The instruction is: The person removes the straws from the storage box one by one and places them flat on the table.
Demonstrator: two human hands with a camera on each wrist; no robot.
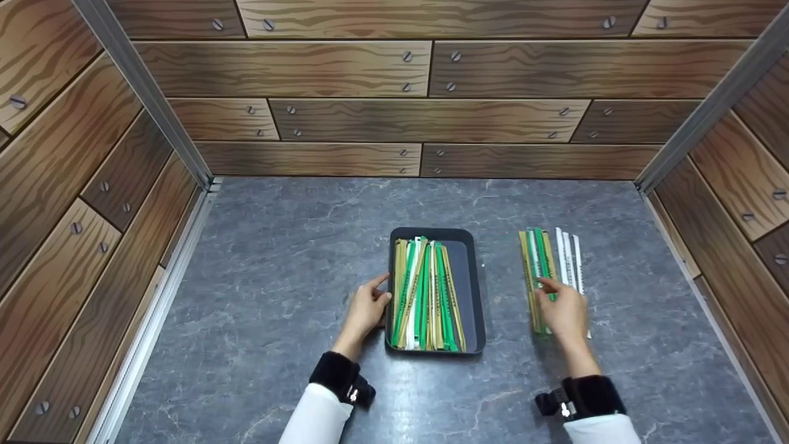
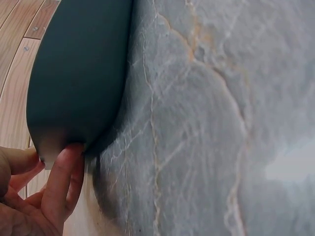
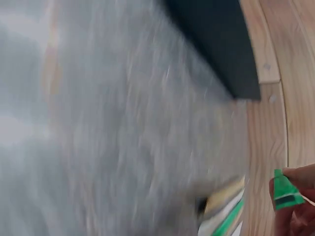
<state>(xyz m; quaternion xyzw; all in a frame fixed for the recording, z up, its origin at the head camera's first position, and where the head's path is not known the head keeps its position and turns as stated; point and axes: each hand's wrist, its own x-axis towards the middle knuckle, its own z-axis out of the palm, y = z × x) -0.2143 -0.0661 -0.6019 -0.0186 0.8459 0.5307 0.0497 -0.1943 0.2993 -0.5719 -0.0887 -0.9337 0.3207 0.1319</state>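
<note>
A dark rectangular tray stands on the table, with many slim gold, green and white stick packets lying lengthwise in it. My left hand holds the tray's left side; in the left wrist view its thumb and fingers grip the edge of the dark wall. Over a second group of packets right of the tray is my right hand. It pinches the end of a green stick packet, seen in the right wrist view. Gold packets and white packets lie partly hidden beneath this hand.
The grey marbled table extends around the tray. Wood-patterned walls enclose it at the back and both sides. Metal rails run along the side edges. A strip of bare tray floor shows right of the packets.
</note>
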